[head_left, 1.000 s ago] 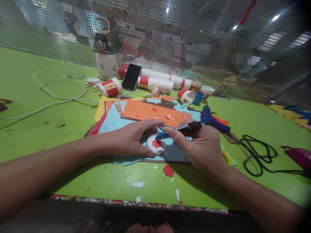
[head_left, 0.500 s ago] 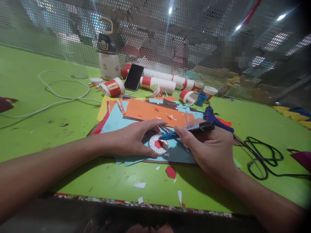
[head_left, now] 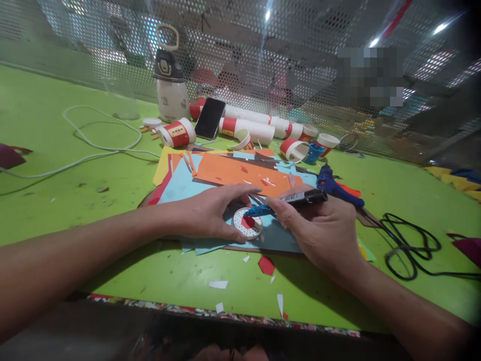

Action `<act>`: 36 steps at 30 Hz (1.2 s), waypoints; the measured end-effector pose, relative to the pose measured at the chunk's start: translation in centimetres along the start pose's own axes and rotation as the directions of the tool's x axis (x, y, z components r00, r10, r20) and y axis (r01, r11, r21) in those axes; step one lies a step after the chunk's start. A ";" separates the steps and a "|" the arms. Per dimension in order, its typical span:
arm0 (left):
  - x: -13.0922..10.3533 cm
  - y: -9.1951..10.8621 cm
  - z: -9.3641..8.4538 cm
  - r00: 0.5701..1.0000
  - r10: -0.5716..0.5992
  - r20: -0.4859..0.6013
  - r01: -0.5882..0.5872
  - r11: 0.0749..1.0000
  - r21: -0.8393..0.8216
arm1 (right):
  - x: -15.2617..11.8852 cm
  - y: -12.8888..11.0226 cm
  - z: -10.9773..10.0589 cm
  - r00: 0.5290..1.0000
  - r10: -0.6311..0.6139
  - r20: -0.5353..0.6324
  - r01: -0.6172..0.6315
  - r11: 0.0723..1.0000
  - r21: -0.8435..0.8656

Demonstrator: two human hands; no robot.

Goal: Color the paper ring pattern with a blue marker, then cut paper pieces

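Note:
A small white disc (head_left: 254,232) with a red hexagon in its middle and blue dots around it lies on the light blue paper (head_left: 280,240). My left hand (head_left: 212,213) grips the disc by its rim between thumb and fingers. In my right hand (head_left: 325,228) is a marker pen (head_left: 296,199) with a blue tip end and a black rear. Its tip rests at or just over the disc, near the red hexagon's upper edge; contact cannot be told. A thin metallic tool (head_left: 257,198) lies partly hidden between the hands.
Orange paper (head_left: 229,173) lies behind the hands. Farther back are paper cups (head_left: 176,132), a phone (head_left: 210,118) and a bottle (head_left: 172,93). A blue glue gun (head_left: 334,186) with a black cord (head_left: 413,240) sits right. A red hexagon (head_left: 266,265) and scraps lie near the front edge.
The marker tip has moved slightly left across the disc, and my right hand has shifted a little left. My left hand still holds the disc. The whole view has shifted slightly.

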State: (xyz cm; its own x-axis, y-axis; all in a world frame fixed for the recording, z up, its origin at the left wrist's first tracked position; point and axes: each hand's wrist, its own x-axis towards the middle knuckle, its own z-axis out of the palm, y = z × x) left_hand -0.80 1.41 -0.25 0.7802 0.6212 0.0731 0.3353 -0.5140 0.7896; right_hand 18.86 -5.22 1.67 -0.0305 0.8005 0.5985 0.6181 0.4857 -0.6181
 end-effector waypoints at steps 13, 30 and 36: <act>0.0 -0.2 0.1 1.000 0.010 -0.006 -0.010 1.000 0.026 | 0.4 0.0 -0.1 0.996 0.017 0.085 -0.016 1.000 -0.008; 0.0 -0.3 0.0 1.000 0.012 -0.001 -0.012 0.999 0.046 | 0.5 -0.1 0.2 0.997 -0.011 0.077 0.014 0.999 -0.036; -0.1 -0.2 0.0 1.000 -0.015 0.005 0.015 1.000 0.010 | 0.2 -0.3 -0.7 0.997 -0.004 -0.071 0.002 1.000 -0.028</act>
State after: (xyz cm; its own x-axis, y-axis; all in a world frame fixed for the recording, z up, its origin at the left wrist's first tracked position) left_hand -0.89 1.45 -0.42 0.7777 0.6259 0.0581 0.3524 -0.5108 0.7842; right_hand 19.23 -5.45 2.38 0.0231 0.7718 0.6355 0.6397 0.4771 -0.6027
